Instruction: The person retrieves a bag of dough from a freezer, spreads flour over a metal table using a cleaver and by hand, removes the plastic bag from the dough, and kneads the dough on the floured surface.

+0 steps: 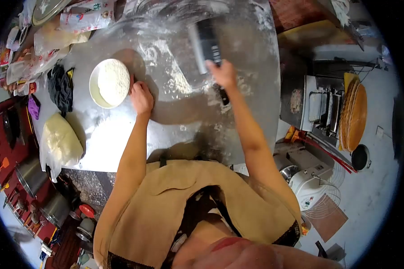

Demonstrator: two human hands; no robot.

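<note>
A white bowl [93, 88] with white flour [114, 83] in it stands on the metal table, left of centre. My left hand [142, 97] is at the bowl's right side, fingers curled against its rim; part of the grip is hidden. Over the table's upper right, my right hand [223, 74] is closed on a cleaver [206, 42] with a wide, dark blade, smeared by motion. Its black handle [222, 95] sticks out below the hand. Loose flour [178, 80] is scattered on the table between my hands.
A tied plastic bag of pale powder or dough [62, 141] and a black bag [60, 88] lie on the metal table's [179, 143] left side. More plastic packs [87, 20] crowd the upper left corner. Right of the table are round wooden boards [354, 114] and a white machine [307, 188].
</note>
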